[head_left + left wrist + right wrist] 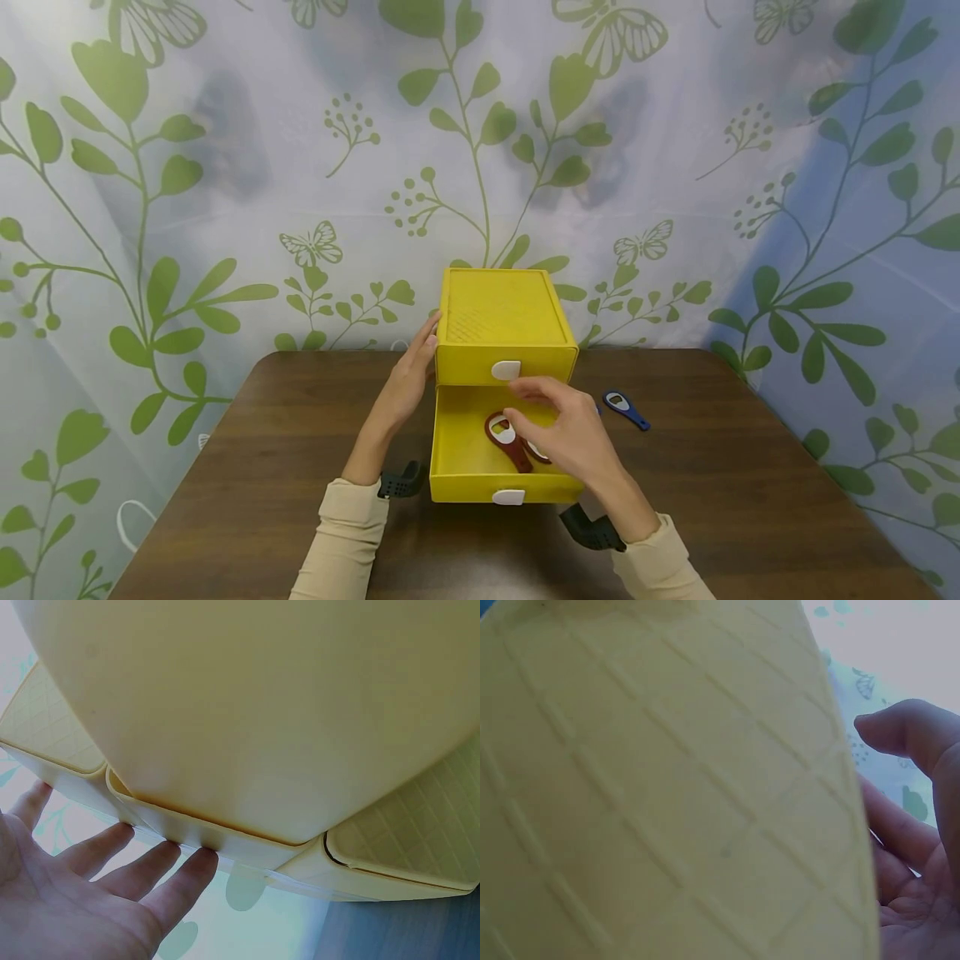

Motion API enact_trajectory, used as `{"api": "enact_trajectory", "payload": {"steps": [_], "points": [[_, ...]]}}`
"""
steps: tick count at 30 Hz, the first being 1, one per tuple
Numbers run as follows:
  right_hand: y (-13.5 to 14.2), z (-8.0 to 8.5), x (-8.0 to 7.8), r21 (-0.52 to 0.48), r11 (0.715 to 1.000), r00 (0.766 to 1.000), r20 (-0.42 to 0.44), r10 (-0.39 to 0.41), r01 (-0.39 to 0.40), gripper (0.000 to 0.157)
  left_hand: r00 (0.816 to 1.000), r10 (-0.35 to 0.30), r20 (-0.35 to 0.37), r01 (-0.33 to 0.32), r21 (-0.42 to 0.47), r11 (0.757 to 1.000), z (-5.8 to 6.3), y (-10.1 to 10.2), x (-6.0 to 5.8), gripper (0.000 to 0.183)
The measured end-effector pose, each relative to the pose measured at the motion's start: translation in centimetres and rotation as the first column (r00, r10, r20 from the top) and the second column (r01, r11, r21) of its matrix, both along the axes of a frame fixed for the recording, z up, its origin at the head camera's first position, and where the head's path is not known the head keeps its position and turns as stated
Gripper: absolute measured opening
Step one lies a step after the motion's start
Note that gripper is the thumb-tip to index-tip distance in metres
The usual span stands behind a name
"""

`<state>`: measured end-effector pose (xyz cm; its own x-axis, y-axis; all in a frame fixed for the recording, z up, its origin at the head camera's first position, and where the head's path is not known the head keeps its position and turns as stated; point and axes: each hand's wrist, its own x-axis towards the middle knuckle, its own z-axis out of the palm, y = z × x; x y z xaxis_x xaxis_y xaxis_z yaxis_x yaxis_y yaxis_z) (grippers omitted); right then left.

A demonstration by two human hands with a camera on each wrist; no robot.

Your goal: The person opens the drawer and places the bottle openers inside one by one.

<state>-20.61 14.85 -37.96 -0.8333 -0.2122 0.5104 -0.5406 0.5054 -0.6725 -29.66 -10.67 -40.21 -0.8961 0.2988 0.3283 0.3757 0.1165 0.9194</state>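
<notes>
A yellow two-drawer box stands on the table, its upper drawer closed and its lower drawer pulled out. In that drawer lies a red bottle opener, and a second red one is partly covered by my right hand. That hand hovers over the drawer, thumb and fingers apart, with nothing seen between them. My left hand touches the box's left side; its spread fingertips meet the yellow plastic in the left wrist view. The right wrist view is mostly filled by a yellow patterned panel.
A blue bottle opener lies on the brown table, right of the box. A small blue bit shows behind my right hand. A curtain with green leaves hangs behind the table's back edge. White tabs stick out from both drawer fronts.
</notes>
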Motion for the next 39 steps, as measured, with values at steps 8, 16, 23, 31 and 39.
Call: {"api": "enact_trajectory", "payload": {"steps": [8, 16, 23, 31, 39], "points": [[0.6, -0.1, 0.9, -0.02, 1.0, 1.0, -0.002, 0.02, -0.02, 0.028, 1.0, -0.013, -0.008, 0.013, 0.016, 1.0, -0.1, 0.0, -0.1, 0.055], [1.1, -0.4, 1.9, -0.014, 0.999, 0.999, -0.018, 0.049, -0.049, 0.025, 1.0, -0.021, -0.01, 0.022, 0.024, 0.999, -0.1, 0.2, 0.0, 0.055], [1.4, -0.6, 2.9, 0.001, 0.998, 0.997, -0.021, 0.07, -0.07, 0.019, 1.0, -0.02, -0.011, 0.02, 0.024, 1.0, -0.1, 0.3, 0.2, 0.055], [1.4, -0.5, 4.6, 0.013, 0.991, 0.988, -0.083, 0.132, -0.132, 0.016, 1.0, -0.014, 0.002, 0.014, 0.019, 1.0, -0.1, 0.2, 0.2, 0.055], [1.5, -0.9, 5.8, 0.039, 0.984, 0.981, -0.075, 0.177, -0.175, 0.019, 1.0, 0.0, 0.009, 0.0, 0.014, 1.0, -0.1, 0.2, 0.2, 0.055]]}}
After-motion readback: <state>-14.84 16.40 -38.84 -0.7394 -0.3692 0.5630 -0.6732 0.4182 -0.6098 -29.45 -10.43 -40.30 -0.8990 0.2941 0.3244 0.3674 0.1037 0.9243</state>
